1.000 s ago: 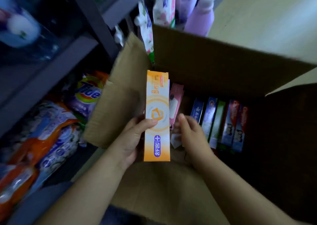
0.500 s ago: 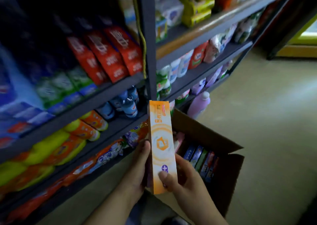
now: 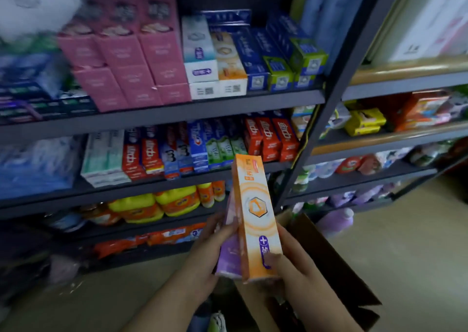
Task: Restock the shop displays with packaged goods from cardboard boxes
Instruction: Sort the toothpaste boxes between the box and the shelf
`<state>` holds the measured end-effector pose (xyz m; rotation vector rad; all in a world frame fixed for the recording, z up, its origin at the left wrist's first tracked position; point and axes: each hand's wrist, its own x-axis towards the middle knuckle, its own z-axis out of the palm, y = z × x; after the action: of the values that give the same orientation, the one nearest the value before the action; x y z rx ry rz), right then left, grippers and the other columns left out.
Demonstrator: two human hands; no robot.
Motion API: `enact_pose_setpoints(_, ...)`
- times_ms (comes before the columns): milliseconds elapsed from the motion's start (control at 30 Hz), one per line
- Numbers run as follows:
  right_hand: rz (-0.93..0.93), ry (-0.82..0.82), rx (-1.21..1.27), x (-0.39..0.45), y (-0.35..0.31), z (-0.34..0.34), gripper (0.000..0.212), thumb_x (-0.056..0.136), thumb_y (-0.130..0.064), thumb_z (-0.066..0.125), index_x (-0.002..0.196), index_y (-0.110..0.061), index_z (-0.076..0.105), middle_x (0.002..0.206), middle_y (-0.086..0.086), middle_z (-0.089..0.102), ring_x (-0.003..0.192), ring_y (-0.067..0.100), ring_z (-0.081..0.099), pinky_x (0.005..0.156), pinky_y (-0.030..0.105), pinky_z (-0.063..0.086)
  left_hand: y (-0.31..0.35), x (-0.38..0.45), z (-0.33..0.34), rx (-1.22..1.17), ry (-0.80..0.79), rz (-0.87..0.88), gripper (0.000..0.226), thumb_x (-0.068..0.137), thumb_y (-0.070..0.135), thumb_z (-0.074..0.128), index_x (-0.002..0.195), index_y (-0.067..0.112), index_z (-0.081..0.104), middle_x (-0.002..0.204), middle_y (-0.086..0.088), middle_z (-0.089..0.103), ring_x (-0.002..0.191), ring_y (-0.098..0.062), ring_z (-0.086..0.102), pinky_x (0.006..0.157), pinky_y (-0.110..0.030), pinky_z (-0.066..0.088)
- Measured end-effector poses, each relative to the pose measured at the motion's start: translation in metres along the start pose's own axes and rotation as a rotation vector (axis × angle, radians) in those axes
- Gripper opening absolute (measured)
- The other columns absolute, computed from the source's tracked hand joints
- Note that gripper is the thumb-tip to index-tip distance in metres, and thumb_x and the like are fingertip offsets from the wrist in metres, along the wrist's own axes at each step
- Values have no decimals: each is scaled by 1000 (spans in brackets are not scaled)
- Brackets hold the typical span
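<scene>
Cardboard, glossy and printed orange, forms the long toothpaste box (image 3: pixel 255 217) that is held upright in front of the dark metal shelves (image 3: pixel 162 114). From the lower left, the left hand (image 3: pixel 202 263) is raised with its thumb laid across a lilac box (image 3: pixel 229 250) pressed flat behind the orange one, its fingers curled around both from the rear. To the right, the right hand (image 3: pixel 293 263) grips the orange box's lower end, thumb on the front face. A brown corrugated carton (image 3: pixel 336 263) stands open on the floor below the right hand.
</scene>
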<state>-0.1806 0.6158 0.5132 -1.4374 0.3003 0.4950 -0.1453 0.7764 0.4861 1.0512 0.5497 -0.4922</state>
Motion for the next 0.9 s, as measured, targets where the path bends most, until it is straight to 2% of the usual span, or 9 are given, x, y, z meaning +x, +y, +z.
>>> enact_pose_setpoints(100, -12, -58, 27, -7, -16, 11, 40, 90, -4, 58, 118, -32, 57, 89, 2, 75, 67, 16, 68, 51, 25, 52, 11, -22, -8, -31, -30, 68, 53, 73, 19, 65, 125, 17, 54, 108, -16, 71, 95, -35, 69, 72, -43, 57)
enact_pose_setpoints(167, -64, -111, 28, -11, -28, 17, 40, 84, -14, 68, 119, -30, 57, 93, 5, 74, 73, 18, 70, 55, 26, 53, 18, -34, -12, -50, -56, 100, 52, 73, 17, 63, 125, 14, 56, 109, -18, 70, 95, -36, 69, 69, -41, 56)
enact_pose_setpoints(233, -99, -178, 20, -13, -38, 18, 66, 63, -36, 87, 121, -25, 57, 95, 8, 74, 79, 23, 71, 59, 28, 55, 24, -46, -17, -80, -41, 137, 57, 68, 16, 64, 125, 13, 56, 108, -18, 70, 93, -35, 69, 70, -42, 54)
enact_pose_setpoints(300, -127, -216, -11, -14, -45, 20, 98, 33, -55, 92, 118, -21, 57, 98, 11, 73, 85, 29, 71, 63, 34, 57, 30, -55, -23, -95, -42, 181, 64, 63, 13, 67, 126, 16, 54, 109, -18, 70, 93, -35, 69, 73, -44, 52)
enact_pose_setpoints(433, -193, -200, 1, -14, -62, 21, 108, 20, -60, 91, 114, -21, 58, 98, 12, 73, 87, 32, 70, 69, 41, 57, 46, -75, -29, -147, -38, 276, 66, 60, 12, 67, 125, 17, 56, 104, -18, 71, 79, -31, 71, 65, -38, 51)
enact_pose_setpoints(533, -284, -148, -15, -15, -87, 20, 91, 31, -60, 88, 110, -25, 61, 92, 6, 75, 79, 23, 72, 61, 31, 56, 66, -87, -20, -117, -28, 347, 54, 68, 10, 63, 121, 19, 58, 91, -16, 73, 66, -24, 71, 55, -33, 52)
enact_pose_setpoints(667, -412, -89, 20, 0, -131, 15, 40, 73, -32, 71, 111, -27, 61, 88, -5, 74, 79, 15, 71, 64, 29, 56, 86, -87, -16, -38, -108, 500, 47, 87, -10, 48, 131, 6, 51, 71, -22, 63, 42, -17, 64, 34, -19, 45)
enact_pose_setpoints(767, -451, -25, 12, 35, -163, 15, 30, 89, -19, 63, 118, -24, 61, 92, -6, 74, 84, 16, 70, 69, 29, 56, 111, -79, -3, -134, -49, 413, 50, 66, 6, 64, 115, 16, 60, 78, -16, 72, 57, -28, 69, 45, -33, 53)
enact_pose_setpoints(900, -440, 17, 4, 90, -198, 24, 19, 91, -19, 63, 110, -19, 65, 100, 2, 71, 89, 17, 68, 65, 24, 54, 125, -69, 3, -77, -63, 439, 26, 83, 13, 52, 104, 23, 63, 77, -13, 73, 54, -30, 66, 55, -32, 49)
